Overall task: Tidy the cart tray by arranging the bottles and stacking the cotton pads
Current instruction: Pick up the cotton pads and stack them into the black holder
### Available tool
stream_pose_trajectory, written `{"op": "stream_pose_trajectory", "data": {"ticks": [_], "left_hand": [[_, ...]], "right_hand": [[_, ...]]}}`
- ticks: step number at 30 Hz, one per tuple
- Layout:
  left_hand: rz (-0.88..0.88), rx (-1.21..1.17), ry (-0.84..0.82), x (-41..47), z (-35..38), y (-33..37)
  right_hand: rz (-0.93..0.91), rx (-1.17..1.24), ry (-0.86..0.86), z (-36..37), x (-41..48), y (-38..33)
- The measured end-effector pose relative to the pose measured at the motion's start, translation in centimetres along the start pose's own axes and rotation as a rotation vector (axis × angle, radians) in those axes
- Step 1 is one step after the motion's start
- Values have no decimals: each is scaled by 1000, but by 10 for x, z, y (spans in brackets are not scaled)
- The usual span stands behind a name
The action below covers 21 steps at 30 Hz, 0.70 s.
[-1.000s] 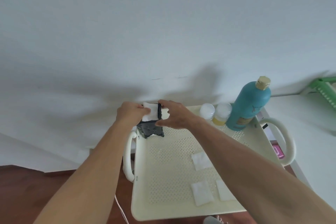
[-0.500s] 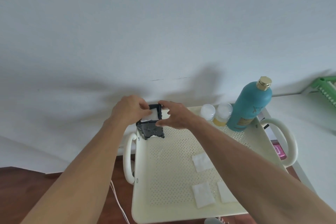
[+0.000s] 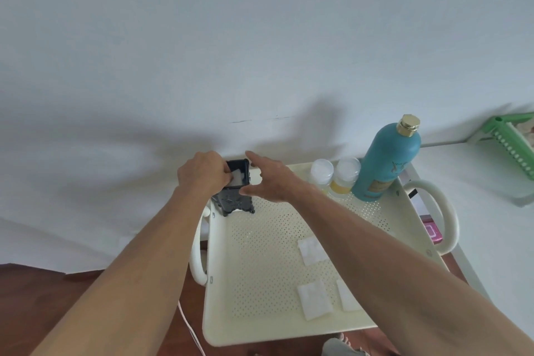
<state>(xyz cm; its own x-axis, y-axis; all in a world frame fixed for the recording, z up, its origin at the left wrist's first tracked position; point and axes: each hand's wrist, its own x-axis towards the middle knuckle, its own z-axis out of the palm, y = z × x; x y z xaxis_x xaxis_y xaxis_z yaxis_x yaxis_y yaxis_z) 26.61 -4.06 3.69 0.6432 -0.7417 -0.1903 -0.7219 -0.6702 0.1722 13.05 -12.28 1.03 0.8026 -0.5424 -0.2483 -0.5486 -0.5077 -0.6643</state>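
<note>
Pads [image 3: 314, 295] lying loose on tray [image 3: 260, 254] floor: one near the middle right, two close to the front edge, one of those partly hidden under the right forearm. Soft, thin and very light by the look, so probably easy to bend or blow away; best taken by an edge with two fingertips, or slid flat, not squeezed. One more pad [image 3: 237, 177] going into black holder [image 3: 234, 196] at far left corner of tray, pinched by left hand [image 3: 203, 173] between thumb and fingers. Right hand [image 3: 270, 179] just beside the holder, spread, thumb and index apart on its right side, gripping nothing; touching the holder or not, cannot tell. Holder looks stiff and light, could tip if pushed from one side only, so steadying from both sides seems wise. Teal bottle [image 3: 388, 162] with gold cap upright at far right corner, two small jars [image 3: 335, 176] touching side by side just left of it. Bottles seem already arranged; big one likely heavy and smooth, to be held around the body, not the cap. Three pads not yet stacked.
</note>
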Motion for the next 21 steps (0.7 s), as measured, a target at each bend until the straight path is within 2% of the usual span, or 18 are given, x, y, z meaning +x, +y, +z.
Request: {"op": "stream_pose_trajectory", "data": {"ticks": [8, 21], "left_hand": [[-5, -142, 216, -24, -9, 4], [108, -204, 198, -82, 50, 68]], "right_hand": [[-7, -23, 72, -13, -27, 10], [138, -8, 136, -15, -87, 67]]}}
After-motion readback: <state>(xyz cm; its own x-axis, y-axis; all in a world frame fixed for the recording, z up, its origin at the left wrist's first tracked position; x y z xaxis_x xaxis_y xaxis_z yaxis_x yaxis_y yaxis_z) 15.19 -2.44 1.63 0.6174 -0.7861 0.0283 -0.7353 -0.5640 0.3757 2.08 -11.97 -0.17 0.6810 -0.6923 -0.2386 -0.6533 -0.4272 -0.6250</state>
